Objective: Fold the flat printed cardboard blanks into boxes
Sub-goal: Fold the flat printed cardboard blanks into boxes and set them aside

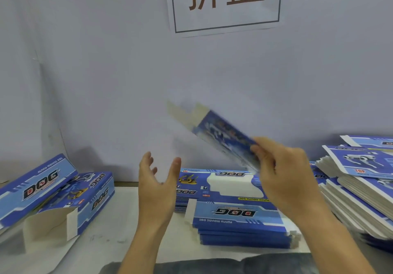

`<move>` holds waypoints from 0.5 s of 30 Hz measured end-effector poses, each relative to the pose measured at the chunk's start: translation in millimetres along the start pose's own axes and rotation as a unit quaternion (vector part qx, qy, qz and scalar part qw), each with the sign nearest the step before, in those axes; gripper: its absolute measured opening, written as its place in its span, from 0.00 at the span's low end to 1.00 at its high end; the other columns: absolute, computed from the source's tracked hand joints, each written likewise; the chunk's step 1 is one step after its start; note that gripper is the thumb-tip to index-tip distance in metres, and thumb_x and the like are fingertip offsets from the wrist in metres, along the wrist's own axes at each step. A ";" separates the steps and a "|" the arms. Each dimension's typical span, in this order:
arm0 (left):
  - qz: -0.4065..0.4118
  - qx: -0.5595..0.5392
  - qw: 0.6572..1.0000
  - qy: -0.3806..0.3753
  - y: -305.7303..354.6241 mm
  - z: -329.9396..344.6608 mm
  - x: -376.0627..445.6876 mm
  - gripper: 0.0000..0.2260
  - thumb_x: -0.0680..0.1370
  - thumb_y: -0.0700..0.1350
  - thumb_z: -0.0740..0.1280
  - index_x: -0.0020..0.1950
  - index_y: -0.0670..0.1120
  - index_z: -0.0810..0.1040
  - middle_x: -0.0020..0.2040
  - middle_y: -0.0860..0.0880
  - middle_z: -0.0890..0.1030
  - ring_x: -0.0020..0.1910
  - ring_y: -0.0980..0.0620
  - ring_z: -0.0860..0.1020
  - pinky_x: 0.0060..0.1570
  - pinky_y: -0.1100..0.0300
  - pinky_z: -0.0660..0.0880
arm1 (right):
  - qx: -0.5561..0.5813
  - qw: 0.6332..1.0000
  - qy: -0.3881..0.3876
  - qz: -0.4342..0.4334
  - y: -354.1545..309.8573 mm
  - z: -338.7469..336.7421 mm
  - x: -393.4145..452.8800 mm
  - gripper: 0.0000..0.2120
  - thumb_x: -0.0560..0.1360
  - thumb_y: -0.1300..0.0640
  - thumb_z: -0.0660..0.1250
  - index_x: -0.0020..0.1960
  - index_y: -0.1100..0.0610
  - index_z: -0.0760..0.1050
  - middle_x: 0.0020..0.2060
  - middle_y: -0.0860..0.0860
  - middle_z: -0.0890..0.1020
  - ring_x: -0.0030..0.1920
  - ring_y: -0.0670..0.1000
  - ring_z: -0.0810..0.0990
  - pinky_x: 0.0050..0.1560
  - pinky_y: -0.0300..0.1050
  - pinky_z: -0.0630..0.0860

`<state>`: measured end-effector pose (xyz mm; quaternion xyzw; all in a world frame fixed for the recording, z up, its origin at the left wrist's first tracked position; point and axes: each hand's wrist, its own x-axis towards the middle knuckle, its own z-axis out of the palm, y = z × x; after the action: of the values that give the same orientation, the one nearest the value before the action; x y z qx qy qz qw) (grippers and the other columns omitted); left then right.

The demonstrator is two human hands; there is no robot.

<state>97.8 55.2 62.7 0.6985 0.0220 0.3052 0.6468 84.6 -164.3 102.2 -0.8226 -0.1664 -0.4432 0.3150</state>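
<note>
Right hand [282, 167] pinching blurred flat blank [221, 133] above stack of blanks [240, 222] on counter [119, 227]; left hand [157, 180] spread wide, holding nothing.

The bare strip of white bench [127, 220] lies open between the folded blue printed boxes [53, 193] and the flat blue cardboard stack [240, 225]; fanned blanks [361, 188] crowd that stack's far side.

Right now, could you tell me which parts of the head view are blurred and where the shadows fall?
Head view: the blank pinched in the right hand is smeared by motion, its print unreadable; the open left hand is fairly sharp; the stack of blanks and the folded boxes read clearly; soft shadows fall on the wall behind the boxes; wide-angle bending shows at the edges.
</note>
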 end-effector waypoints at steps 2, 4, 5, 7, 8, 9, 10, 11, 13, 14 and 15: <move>-0.012 -0.062 0.998 -0.026 10.2 -1.9 -2.8 0.39 0.68 0.63 0.67 0.77 0.56 0.61 0.75 0.54 0.68 0.66 0.58 0.69 0.34 0.78 0.71 | 0.070 0.995 0.068 -0.020 -14.3 -14.4 8.4 0.13 0.81 0.57 0.59 0.38 0.55 0.71 0.25 0.44 0.69 0.27 0.48 0.61 0.27 0.36 0.59; 0.010 -0.137 0.988 -0.076 21.8 -2.9 -6.0 0.34 0.67 0.66 0.71 0.70 0.56 0.70 0.68 0.57 0.77 0.61 0.58 0.78 0.41 0.72 0.76 | 0.172 0.982 0.076 -0.017 -26.2 -24.5 12.6 0.16 0.81 0.55 0.59 0.36 0.59 0.67 0.26 0.48 0.69 0.27 0.46 0.62 0.26 0.35 0.60; 0.026 -0.173 0.980 -0.092 27.3 -2.9 -7.4 0.31 0.66 0.66 0.74 0.64 0.55 0.75 0.62 0.57 0.82 0.57 0.56 0.82 0.41 0.68 0.79 | 0.234 0.971 0.057 -0.002 -30.7 -27.5 13.3 0.17 0.82 0.53 0.59 0.37 0.60 0.69 0.27 0.51 0.72 0.27 0.48 0.65 0.26 0.38 0.66; 0.040 -0.211 0.973 -0.079 38.1 -4.2 -7.5 0.24 0.65 0.63 0.76 0.56 0.54 0.79 0.53 0.54 0.86 0.50 0.51 0.86 0.39 0.60 0.82 | 0.302 0.951 0.011 0.060 -34.0 -28.6 12.6 0.18 0.84 0.52 0.58 0.42 0.62 0.72 0.32 0.58 0.79 0.32 0.59 0.74 0.29 0.47 0.75; 0.049 -0.213 0.973 -0.069 44.1 -5.6 -7.7 0.20 0.66 0.61 0.76 0.54 0.55 0.80 0.52 0.53 0.87 0.48 0.50 0.86 0.38 0.57 0.83 | 0.300 0.950 -0.004 0.089 -33.1 -28.4 11.8 0.18 0.84 0.52 0.58 0.43 0.64 0.72 0.33 0.60 0.79 0.33 0.61 0.74 0.29 0.49 0.75; 0.064 -0.201 0.975 -0.065 48.8 -7.4 -7.2 0.17 0.67 0.60 0.75 0.52 0.56 0.80 0.51 0.53 0.87 0.47 0.50 0.86 0.37 0.57 0.83 | 0.289 0.951 -0.021 0.113 -29.9 -27.1 11.1 0.17 0.83 0.53 0.58 0.44 0.65 0.72 0.34 0.62 0.79 0.34 0.62 0.75 0.30 0.52 0.76; 0.082 -0.182 0.978 -0.065 52.0 -9.7 -6.8 0.16 0.67 0.59 0.73 0.51 0.56 0.80 0.50 0.54 0.87 0.45 0.50 0.87 0.36 0.58 0.83 | 0.283 0.949 -0.034 0.132 -28.3 -25.4 10.7 0.15 0.83 0.54 0.59 0.47 0.65 0.74 0.37 0.61 0.81 0.36 0.62 0.78 0.32 0.55 0.78; 0.102 -0.161 0.979 -0.067 54.0 -11.9 -6.6 0.14 0.68 0.58 0.72 0.51 0.56 0.81 0.49 0.55 0.87 0.44 0.52 0.86 0.35 0.60 0.82 | 0.293 0.944 -0.043 0.146 -25.8 -23.8 10.7 0.10 0.82 0.54 0.60 0.53 0.60 0.77 0.40 0.58 0.84 0.39 0.59 0.82 0.34 0.55 0.81; 0.135 -0.108 0.981 -0.083 56.6 -14.2 -8.3 0.12 0.69 0.55 0.72 0.50 0.56 0.81 0.46 0.59 0.87 0.42 0.56 0.86 0.33 0.65 0.80 | 0.309 0.937 -0.020 0.163 -25.7 -21.0 11.3 0.17 0.79 0.53 0.66 0.67 0.45 0.71 0.46 0.46 0.85 0.43 0.44 0.85 0.34 0.36 0.80; 0.147 -0.080 0.981 -0.097 56.8 -14.0 -9.8 0.10 0.70 0.54 0.72 0.49 0.56 0.82 0.44 0.60 0.86 0.41 0.58 0.86 0.32 0.67 0.79 | 0.304 0.940 0.003 0.152 -26.1 -19.4 11.4 0.26 0.76 0.49 0.68 0.72 0.39 0.64 0.48 0.41 0.83 0.46 0.38 0.83 0.37 0.30 0.78; 0.157 -0.057 0.979 -0.115 56.9 -13.2 -11.8 0.08 0.70 0.53 0.72 0.48 0.56 0.82 0.42 0.62 0.86 0.40 0.59 0.85 0.32 0.68 0.78 | 0.296 0.945 0.025 0.136 -25.0 -17.5 11.5 0.33 0.73 0.45 0.69 0.74 0.36 0.59 0.50 0.36 0.81 0.49 0.34 0.81 0.39 0.27 0.76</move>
<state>61.4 52.6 109.9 0.6861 -0.1803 0.3213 0.6274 66.2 -157.4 128.2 -0.6957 -0.1684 -0.3475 0.6057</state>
